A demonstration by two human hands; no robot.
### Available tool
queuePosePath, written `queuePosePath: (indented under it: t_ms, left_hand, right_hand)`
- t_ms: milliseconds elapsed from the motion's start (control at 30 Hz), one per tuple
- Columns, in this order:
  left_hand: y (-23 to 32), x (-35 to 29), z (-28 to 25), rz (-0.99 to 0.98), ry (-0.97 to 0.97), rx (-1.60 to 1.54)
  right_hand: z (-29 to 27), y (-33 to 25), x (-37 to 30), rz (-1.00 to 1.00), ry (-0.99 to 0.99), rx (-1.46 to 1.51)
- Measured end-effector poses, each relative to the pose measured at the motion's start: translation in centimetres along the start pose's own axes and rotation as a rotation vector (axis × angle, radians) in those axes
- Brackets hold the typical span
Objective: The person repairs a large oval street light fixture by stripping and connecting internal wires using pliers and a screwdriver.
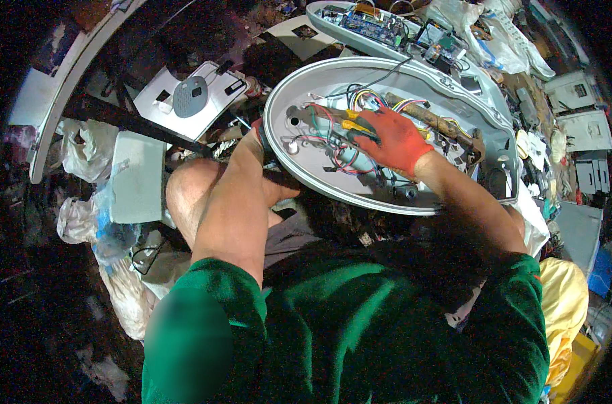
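Observation:
A large grey oval housing (346, 194) rests tilted in front of me, its open side toward me. Coloured wires (370, 99) and dark metal parts lie inside it. My right hand (395, 143), in an orange-red glove, is closed around pliers with yellow handles (351, 125). Their jaws point left, among the wires; what they touch, if anything, I cannot make out. At the housing's left rim is my left hand (259, 132), in a dark glove, gripping the edge. Most of its fingers are hidden behind the rim.
Beyond the housing lies another grey shell with circuit boards (370, 27). A white panel (201, 111) carries a round grey cover (190, 96) at the left. Plastic bags (87, 149) lie left, pale boxes (582, 128) right. A yellow sack (563, 303) is at my right side.

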State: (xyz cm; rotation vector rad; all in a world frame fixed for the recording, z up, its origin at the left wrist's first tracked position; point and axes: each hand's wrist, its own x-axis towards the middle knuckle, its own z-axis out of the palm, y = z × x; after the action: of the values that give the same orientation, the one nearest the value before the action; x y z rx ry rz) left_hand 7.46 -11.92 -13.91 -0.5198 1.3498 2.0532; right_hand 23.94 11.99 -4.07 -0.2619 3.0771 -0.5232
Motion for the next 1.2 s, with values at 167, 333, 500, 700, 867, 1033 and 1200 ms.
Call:
queuePosePath:
  t_ms: [167, 333, 500, 700, 867, 1033, 1200]
  left_hand:
    - [1.1, 0.9, -0.6, 0.139, 0.128, -0.183]
    - [7.0, 0.0, -1.5, 0.326, 0.046, -0.353]
    - [12.0, -7.9, 0.0, 0.302, -0.588, -0.260]
    - [8.6, -20.2, 8.8, 0.194, -0.697, -0.061]
    - [3.9, -23.6, 14.3, 0.456, -0.562, 0.404]
    - [1.5, -26.9, 18.5, 0.387, -0.751, 0.437]
    - [1.4, -27.4, 19.1, 0.610, -0.768, 0.828]
  right_hand:
    - [-1.2, 2.1, -2.5, 0.148, -0.042, -0.074]
    - [-1.1, 2.6, -4.1, 0.126, -0.149, -0.125]
    - [-3.7, 2.2, -6.1, 0.123, -0.314, -0.111]
    - [-11.8, -4.0, -7.6, 0.022, 0.153, 0.429]
    - [-10.7, -6.8, -9.5, 0.000, 0.399, 0.704]
    - [-10.3, -5.6, -11.2, 0.015, 0.527, 0.516]
    - [-10.6, -3.9, -11.9, 0.061, 0.551, 1.047]
